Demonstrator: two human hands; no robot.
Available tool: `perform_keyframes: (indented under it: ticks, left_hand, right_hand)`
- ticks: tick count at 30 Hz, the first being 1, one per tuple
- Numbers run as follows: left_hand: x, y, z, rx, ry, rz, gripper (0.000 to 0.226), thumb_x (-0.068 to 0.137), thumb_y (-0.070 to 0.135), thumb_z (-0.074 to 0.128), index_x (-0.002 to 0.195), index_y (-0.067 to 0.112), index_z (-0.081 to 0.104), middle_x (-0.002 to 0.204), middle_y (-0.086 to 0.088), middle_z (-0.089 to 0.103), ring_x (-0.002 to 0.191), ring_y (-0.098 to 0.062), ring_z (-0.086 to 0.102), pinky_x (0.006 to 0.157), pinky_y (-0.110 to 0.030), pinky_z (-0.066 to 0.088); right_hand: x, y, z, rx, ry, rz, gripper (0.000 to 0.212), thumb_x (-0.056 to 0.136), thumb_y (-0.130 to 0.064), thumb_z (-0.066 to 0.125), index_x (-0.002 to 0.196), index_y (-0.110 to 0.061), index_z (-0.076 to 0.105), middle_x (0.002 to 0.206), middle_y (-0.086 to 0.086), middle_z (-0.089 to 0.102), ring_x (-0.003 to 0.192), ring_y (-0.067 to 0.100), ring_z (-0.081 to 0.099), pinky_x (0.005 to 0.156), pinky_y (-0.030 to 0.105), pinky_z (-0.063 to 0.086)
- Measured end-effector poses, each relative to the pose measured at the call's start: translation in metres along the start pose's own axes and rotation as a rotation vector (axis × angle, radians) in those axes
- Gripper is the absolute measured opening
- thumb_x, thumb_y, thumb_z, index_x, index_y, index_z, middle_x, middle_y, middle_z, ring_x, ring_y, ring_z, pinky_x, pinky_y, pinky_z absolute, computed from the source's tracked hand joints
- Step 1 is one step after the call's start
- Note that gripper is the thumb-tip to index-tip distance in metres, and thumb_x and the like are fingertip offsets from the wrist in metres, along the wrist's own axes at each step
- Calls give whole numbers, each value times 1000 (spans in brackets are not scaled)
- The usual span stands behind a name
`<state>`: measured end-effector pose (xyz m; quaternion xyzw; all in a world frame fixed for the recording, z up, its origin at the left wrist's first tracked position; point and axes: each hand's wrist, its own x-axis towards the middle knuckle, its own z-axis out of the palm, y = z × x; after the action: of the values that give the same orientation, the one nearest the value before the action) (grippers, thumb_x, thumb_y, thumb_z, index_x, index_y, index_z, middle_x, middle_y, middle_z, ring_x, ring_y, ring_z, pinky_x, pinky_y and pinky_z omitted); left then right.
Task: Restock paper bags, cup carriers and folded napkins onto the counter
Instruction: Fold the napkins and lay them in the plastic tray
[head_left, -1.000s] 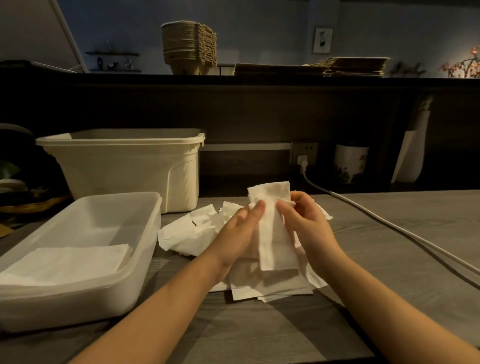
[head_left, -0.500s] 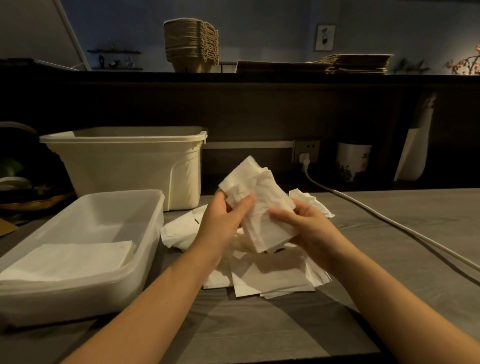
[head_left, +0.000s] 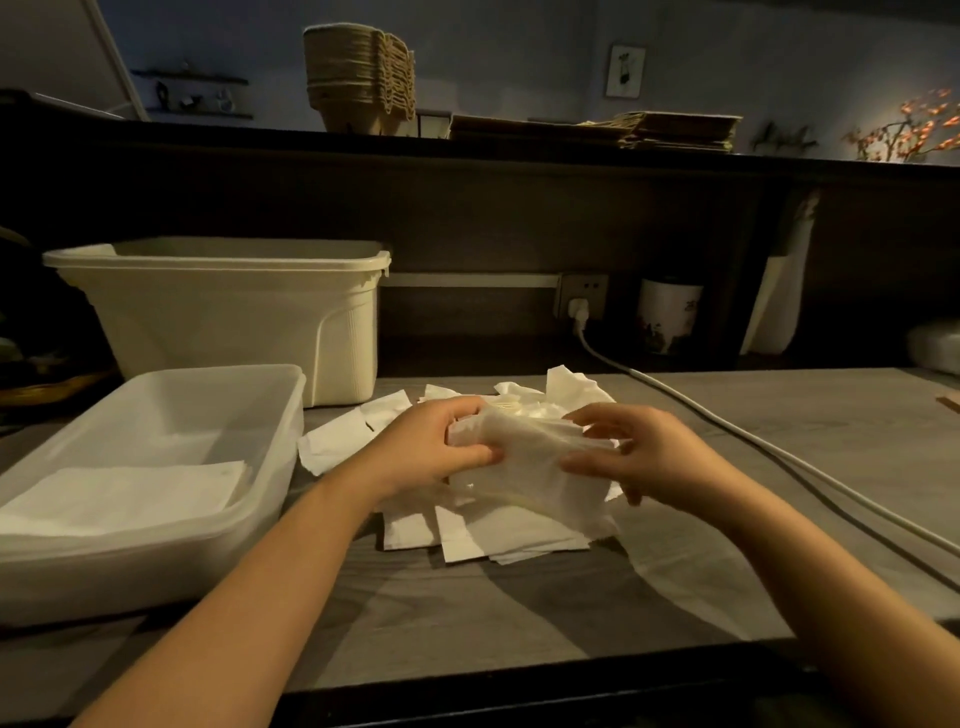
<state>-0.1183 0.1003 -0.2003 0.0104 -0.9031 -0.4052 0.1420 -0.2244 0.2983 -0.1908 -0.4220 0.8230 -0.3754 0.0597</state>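
worktop (head_left: 519, 597): grey wood grain, runs across the whole front of view. raised dark counter (head_left: 519, 148) behind it, at back.

cream bin (head_left: 223, 322): upright, back-left on worktop, against the counter's front face. inside not visible.

clear tub (head_left: 156, 571): shallow, front-left, just in front of the bin. holds folded napkins (head_left: 130, 493), a flat stack lying in its near half.

loose napkin pile (head_left: 498, 535): centre of worktop, right of tub, sheets overlapping at odd angles, some crumpled at the far side.

cup carriers (head_left: 358, 78): pulp, nested in one stack, on top of counter, left of centre. paper bags (head_left: 675, 130): flat stack on counter, to the right of the carriers.

my left hand (head_left: 431, 447): above the pile, thumb and fingers curled onto the left edge of one napkin (head_left: 524, 447). my right hand (head_left: 644, 462): thumb and fingertips pinching its right edge, other fingers bent. napkin is crumpled, held between both hands over the pile; can't tell if it touches the pile.

white cable (head_left: 727, 431): from wall socket (head_left: 584, 296), across worktop to the right. patterned jar (head_left: 667, 317): beside socket, under the counter.
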Motion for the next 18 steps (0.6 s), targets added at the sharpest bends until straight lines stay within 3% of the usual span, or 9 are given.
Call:
perform_keyframes:
  ticks: [4,7,9,11,14,18]
  left_hand:
    - [2,-6,0,171,-29,-56,28,78,39,70,104,37,59,103,21,59,98,-1,53,86,-32,50]
    - [2,-8,-2,197,-63,-87,27,77,44,70,101,42,58,102,19,60,97,-5,55,88,-35,50]
    - [0,-6,-3,222,-95,-77,17,81,42,66,91,51,56,95,22,60,93,-5,56,85,-32,50]
    - [-1,-2,-4,212,-77,-33,25,84,36,64,90,57,51,91,27,58,90,-1,55,81,-25,49]
    - [-3,2,-7,175,-34,0,33,85,33,64,102,56,48,88,34,52,81,9,51,71,-14,44]
    - [-4,1,-11,203,-103,-32,26,88,29,60,91,53,53,84,19,62,56,-2,57,58,-17,46]
  right_hand:
    - [-10,3,3,-4,-155,100,56,72,-31,76,117,-43,43,102,-16,53,72,7,62,61,19,52]
    - [-10,3,7,-110,-186,116,49,76,-31,73,119,-34,50,99,-15,55,87,9,60,74,22,53]
    - [-9,2,10,-181,-148,91,30,82,-32,68,110,-29,58,96,-11,59,86,7,57,76,23,50]
    - [-10,1,13,-213,-47,87,19,85,-33,64,102,-27,60,90,-10,60,84,8,57,79,28,51]
    - [-9,1,12,-226,89,26,24,83,-37,64,103,-23,62,96,-9,59,84,7,56,78,30,51]
    - [-12,5,13,-121,3,-13,23,81,-32,67,102,-24,60,106,-16,49,90,2,51,77,17,46]
